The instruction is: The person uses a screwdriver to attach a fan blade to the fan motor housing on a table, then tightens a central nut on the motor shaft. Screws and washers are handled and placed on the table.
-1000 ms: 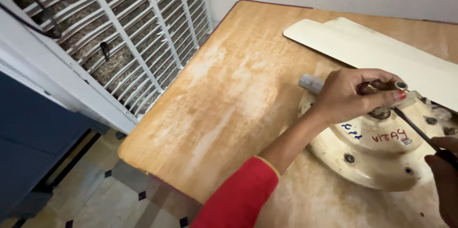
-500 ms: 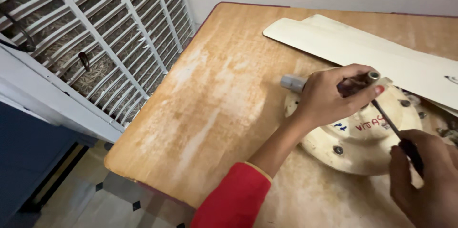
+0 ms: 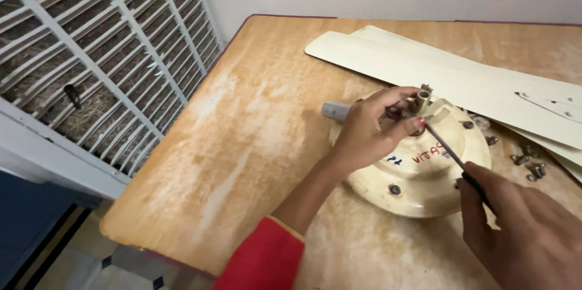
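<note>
While the left hand [image 3: 370, 132] pinched the short metal shaft [image 3: 422, 97] that stuck up from the middle of the cream fan motor [image 3: 418, 171], the right hand [image 3: 521, 229] was curled tight around the dark handle of a screwdriver [image 3: 451, 151]. The thin tip reached the foot of the shaft, right by the left fingertips. The motor sat near the right edge of the wooden table [image 3: 267, 120], and a grey pipe end [image 3: 334, 110] poked out behind the left hand.

It looked like the step was working something loose at the shaft. A good next move would call for a steady hold on the shaft and a careful push, so the tip would not slip.

Long cream fan blades [image 3: 448, 71] lay by the far edge, and small loose screws [image 3: 527, 162] lay beside the motor. The left fingers hid where the tip touched. The right hand was cut off at the bottom corner. A white grille [image 3: 103, 53] stood past the left edge.
</note>
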